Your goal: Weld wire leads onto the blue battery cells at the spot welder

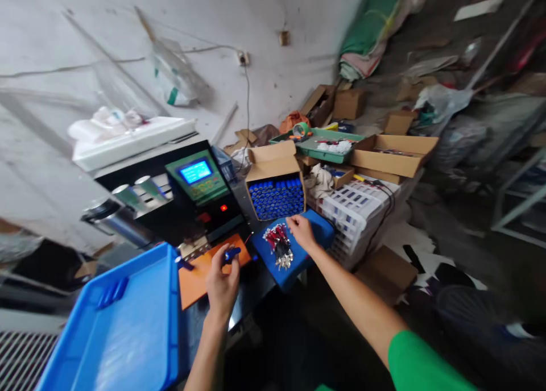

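My left hand (222,277) is closed round a blue cylindrical battery cell (232,254) over the orange mat (191,283). A thin red wire rises from the cell's end. Another blue cell (183,263) stands by the mat's left edge. Beside a pile of short red and black wires (279,246) on a blue pad (267,263), my right hand (301,232) has its fingers pinched together; what is between them is too small to make out. Behind the mat is a black machine with a lit display (195,172).
At left sits a blue tray (140,345) with several blue cells (113,293). An open cardboard box (273,162) packed with blue cells stands behind the pad. To the right are a white plastic crate (354,206), a green tray (313,144) and a long cardboard box (388,162).
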A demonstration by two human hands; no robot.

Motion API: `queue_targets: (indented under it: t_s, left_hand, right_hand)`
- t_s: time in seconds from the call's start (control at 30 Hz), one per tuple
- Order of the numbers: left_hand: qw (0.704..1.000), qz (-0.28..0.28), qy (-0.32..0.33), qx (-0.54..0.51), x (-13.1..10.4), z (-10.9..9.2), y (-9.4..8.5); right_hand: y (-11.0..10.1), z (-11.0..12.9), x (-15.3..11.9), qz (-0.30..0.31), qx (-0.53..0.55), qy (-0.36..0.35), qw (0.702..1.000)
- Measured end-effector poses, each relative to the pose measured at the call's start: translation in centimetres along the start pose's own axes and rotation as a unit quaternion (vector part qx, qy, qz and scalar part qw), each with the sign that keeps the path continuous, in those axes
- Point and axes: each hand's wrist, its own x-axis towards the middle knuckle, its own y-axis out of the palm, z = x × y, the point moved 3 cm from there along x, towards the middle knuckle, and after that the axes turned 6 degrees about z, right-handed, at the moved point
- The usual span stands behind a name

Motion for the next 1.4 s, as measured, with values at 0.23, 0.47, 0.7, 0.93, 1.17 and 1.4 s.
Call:
queue_targets:
  t_s: [0.23, 0.47, 0.7, 0.93, 1.17, 1.4]
  left_hand:
    - [0.984, 0.036, 0.165, 0.048, 6.3, -5.9, 7.2]
    - [0.940, 0.053, 0.325, 0.089, 13.3, -8.0, 13.2]
    - [0.915, 0.148, 0.291, 0.237, 17.0, -6.9, 16.5]
    - [0.893, 0.158, 0.259, 0.332, 17.3, -6.7, 17.6]
    - [0.898, 0.147, 0.275, 0.310, 17.0, -6.0, 16.8]
    - [0.907, 0.160, 0.226, 0.319, 17.2, -7.6, 17.0]
  right_hand:
    - [-0.8, -1.9, -0.4, -0.029, -0.010, -0.021, 0.999]
    - [-1.0, -1.6, -0.1, -0.028, -0.007, -0.010, 1.000]
    - [-0.7, -1.8, -0.1, -0.017, 0.000, -0.004, 1.000]
    - [-1.0, -1.8, -0.2, -0.009, -0.004, 0.000, 1.000]
    - [-0.9, -1.8, -0.3, -0.005, -0.007, -0.010, 1.000]
    - [-0.9, -1.6, -0.4, -0.007, -0.023, -0.008, 1.000]
